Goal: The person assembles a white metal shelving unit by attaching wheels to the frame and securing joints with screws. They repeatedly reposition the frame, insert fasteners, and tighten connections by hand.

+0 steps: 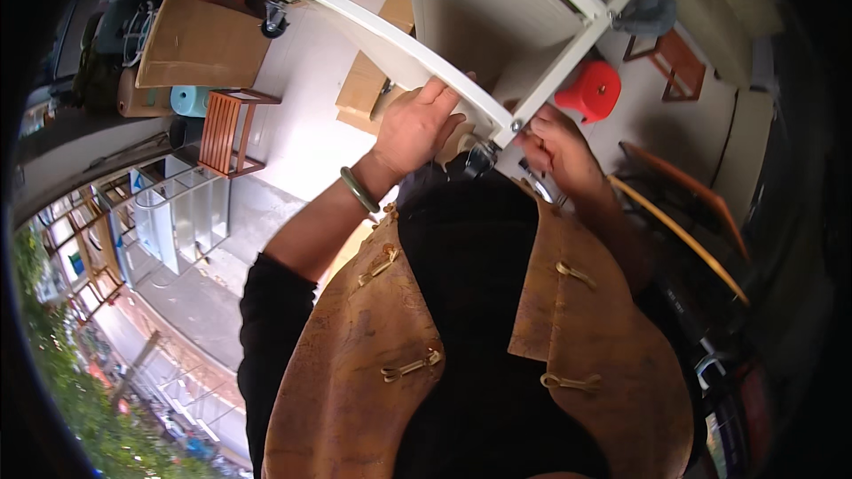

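Note:
A white metal cart frame [426, 53] with panelled sides is tipped in front of me, its caster wheels out. One black caster [480, 160] sits at the near corner, between my hands; another caster [274, 18] is at the far left corner. My left hand [419, 127] is closed over the frame's near rail, fingertips on the white bar. On the other side of the corner, my right hand [561, 153] has its fingers curled in beside the post. What it holds, if anything, I cannot make out.
A red plastic stool [591, 91] stands beyond my right hand. Flattened cardboard [359, 93] lies on the floor behind the cart. To the left are a brown slatted stool [232, 133], a large cardboard sheet [204, 43] and a metal rack [182, 213]. Orange-edged boards [688, 191] lean at right.

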`<state>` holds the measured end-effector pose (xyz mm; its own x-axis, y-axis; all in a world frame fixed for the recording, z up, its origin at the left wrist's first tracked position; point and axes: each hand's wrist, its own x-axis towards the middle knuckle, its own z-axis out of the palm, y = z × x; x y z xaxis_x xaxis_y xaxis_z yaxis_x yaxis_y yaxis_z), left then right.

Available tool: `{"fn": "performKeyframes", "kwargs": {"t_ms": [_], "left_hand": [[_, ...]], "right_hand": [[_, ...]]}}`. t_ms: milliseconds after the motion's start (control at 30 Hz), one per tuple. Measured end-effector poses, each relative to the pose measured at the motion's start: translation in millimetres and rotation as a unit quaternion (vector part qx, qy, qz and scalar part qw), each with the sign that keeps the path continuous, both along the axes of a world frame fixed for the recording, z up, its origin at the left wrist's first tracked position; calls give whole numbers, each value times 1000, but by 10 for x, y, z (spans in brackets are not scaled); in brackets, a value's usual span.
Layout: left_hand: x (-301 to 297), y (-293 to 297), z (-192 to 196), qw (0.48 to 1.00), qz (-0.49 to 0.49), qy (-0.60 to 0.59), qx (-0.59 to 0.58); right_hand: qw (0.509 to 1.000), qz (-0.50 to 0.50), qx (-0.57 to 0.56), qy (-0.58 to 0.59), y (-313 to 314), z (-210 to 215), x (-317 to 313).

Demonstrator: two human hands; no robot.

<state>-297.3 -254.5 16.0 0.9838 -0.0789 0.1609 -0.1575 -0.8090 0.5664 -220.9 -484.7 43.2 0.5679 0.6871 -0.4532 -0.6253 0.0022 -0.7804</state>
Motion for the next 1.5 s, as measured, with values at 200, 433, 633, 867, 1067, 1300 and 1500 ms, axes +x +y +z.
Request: {"fn": "performKeyframes", "kwargs": {"t_ms": [200,433,633,867,1067,1300,1500], "left_hand": [[376,272,-213,989,-145,12,3],[261,161,-405,989,-74,-91,-89],[196,91,-385,986,-38,-111,-117],[217,94,-344,980,-19,-112,-160],[-177,-255,-195,912,220,-141,-315],[-224,-433,-329,870,162,168,-434],[-122,-388,-151,825,146,286,-466]], "right_hand": [[979,-34,-190,-66,330,252,11],[957,-29,-282,-53,359,220,77],[961,9,-275,-35,384,250,79],[953,82,-278,-83,294,175,99],[972,224,-47,-44,88,31,346],[953,226,-137,-150,283,-429,463],[904,340,-115,-231,404,-495,702]]}}
